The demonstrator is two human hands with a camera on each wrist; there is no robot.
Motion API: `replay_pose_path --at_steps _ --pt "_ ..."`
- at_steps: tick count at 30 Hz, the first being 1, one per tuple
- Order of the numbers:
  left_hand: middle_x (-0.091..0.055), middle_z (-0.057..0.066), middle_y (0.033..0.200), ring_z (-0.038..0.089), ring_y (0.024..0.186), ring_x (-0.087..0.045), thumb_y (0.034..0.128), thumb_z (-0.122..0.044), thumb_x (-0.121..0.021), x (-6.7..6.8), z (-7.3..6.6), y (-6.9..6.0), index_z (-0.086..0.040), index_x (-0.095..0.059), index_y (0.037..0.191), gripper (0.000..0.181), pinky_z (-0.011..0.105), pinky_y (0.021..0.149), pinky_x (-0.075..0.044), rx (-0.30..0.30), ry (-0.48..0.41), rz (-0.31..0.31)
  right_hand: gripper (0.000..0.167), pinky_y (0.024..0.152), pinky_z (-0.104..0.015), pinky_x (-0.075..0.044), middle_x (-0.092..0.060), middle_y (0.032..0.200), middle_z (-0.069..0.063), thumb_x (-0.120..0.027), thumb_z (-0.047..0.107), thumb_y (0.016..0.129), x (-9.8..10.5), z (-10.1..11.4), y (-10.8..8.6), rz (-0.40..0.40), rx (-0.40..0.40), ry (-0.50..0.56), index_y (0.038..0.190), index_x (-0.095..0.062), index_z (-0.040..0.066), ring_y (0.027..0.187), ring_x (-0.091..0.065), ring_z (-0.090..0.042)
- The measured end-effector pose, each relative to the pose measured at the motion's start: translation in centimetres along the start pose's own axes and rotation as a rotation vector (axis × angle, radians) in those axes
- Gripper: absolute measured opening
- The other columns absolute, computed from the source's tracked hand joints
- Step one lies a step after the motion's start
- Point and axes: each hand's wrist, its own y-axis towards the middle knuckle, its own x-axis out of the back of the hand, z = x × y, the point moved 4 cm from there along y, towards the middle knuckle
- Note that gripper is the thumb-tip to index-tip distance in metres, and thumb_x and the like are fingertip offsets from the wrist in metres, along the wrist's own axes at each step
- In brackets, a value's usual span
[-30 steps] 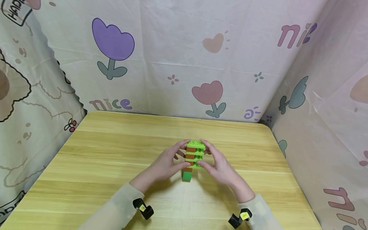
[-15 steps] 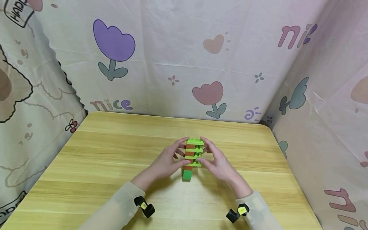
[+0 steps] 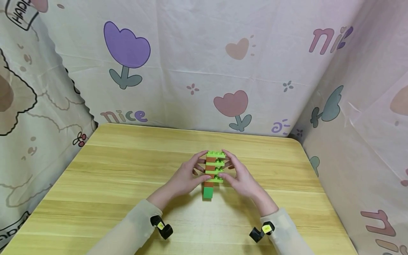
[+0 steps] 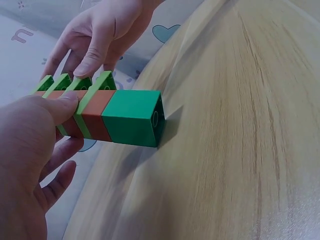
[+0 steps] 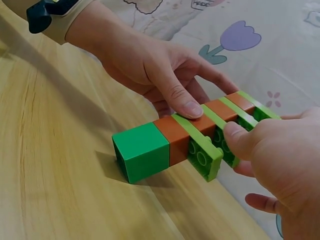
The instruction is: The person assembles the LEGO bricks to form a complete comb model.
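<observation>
Both hands hold a tower of toy building bricks (image 3: 210,163) over the middle of the table. A square green brick (image 3: 208,193) forms its base, with orange bricks (image 5: 181,145) and lime-green plates (image 5: 202,154) alternating above. The plates jut out to the right, and their hollow undersides show in the right wrist view. My left hand (image 3: 185,179) grips the left side, its thumb on the near face. On the other side my right hand (image 3: 243,180) pinches the jutting plates between thumb and fingers. The green brick's hollow bottom is visible in the left wrist view, so it is not flat on the table.
The wood-grain table (image 3: 134,152) extends around the tower on every side. Patterned cloth (image 3: 178,53) hangs behind it and along both sides. Each sleeve carries a black wrist camera, one on the left (image 3: 162,227) and one on the right (image 3: 262,232).
The tower has tilted a little, so fewer studs show on its top plate, which sits slightly higher in the head view. Both hands moved with it, and the right forearm shifted slightly left.
</observation>
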Motion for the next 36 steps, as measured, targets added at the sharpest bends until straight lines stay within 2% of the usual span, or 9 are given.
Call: replay_pose_path --at_steps 6,11,20,25,30,36 --pt "-0.067 0.000 0.138 0.008 0.100 -0.069 0.0953 -0.021 -0.083 0.0 0.3 0.1 -0.027 -0.032 0.165 0.086 0.038 0.087 -0.058 0.001 -0.011 -0.003 0.090 0.102 -0.053 -0.052 -0.059 0.133 -0.006 -0.076 0.000 0.097 -0.1 -0.2 0.1 0.026 -0.036 -0.006 0.167 -0.026 0.026 0.113 -0.063 -0.023" --pt "-0.067 -0.001 0.137 0.007 0.100 -0.069 0.0950 -0.022 -0.083 0.0 0.6 0.5 -0.024 -0.033 0.165 0.086 0.035 0.088 -0.058 0.014 -0.010 0.004 0.089 0.101 -0.054 -0.052 -0.059 0.135 -0.006 -0.075 0.000 0.097 -0.1 -0.4 0.3 0.025 -0.051 0.002 0.167 -0.026 0.023 0.112 -0.063 -0.023" --pt "-0.067 0.002 0.138 0.010 0.102 -0.070 0.0961 -0.024 -0.082 0.0 1.2 0.8 -0.022 -0.032 0.165 0.085 0.033 0.088 -0.059 0.037 -0.019 0.014 0.086 0.103 -0.046 -0.052 -0.057 0.143 -0.008 -0.075 0.002 0.098 -0.2 -1.1 0.9 0.031 -0.082 0.012 0.167 -0.028 0.023 0.112 -0.064 -0.022" --pt "-0.067 0.005 0.137 0.013 0.101 -0.071 0.0964 -0.020 -0.081 0.1 1.5 1.3 -0.023 -0.032 0.165 0.085 0.031 0.088 -0.059 0.041 -0.039 0.029 0.086 0.103 -0.047 -0.052 -0.056 0.144 -0.007 -0.075 0.002 0.098 -0.2 -1.6 1.1 0.038 -0.113 0.045 0.167 -0.028 0.024 0.113 -0.063 -0.022" --pt "-0.066 0.007 0.136 0.017 0.104 -0.072 0.0962 -0.024 -0.082 0.1 1.8 1.7 -0.024 -0.033 0.165 0.084 0.035 0.090 -0.060 0.057 -0.083 0.042 0.085 0.098 -0.050 -0.055 -0.056 0.143 -0.009 -0.074 0.001 0.098 -0.2 -2.3 1.5 0.040 -0.140 0.097 0.167 -0.029 0.023 0.112 -0.064 -0.025" --pt "-0.065 0.007 0.137 0.018 0.105 -0.071 0.0959 -0.030 -0.082 0.0 2.3 2.0 -0.025 -0.034 0.165 0.084 0.037 0.092 -0.059 0.088 -0.098 0.050 0.086 0.101 -0.048 -0.054 -0.055 0.144 -0.013 -0.074 0.001 0.098 -0.2 -2.8 1.7 0.056 -0.160 0.123 0.169 -0.027 0.018 0.111 -0.065 -0.024"
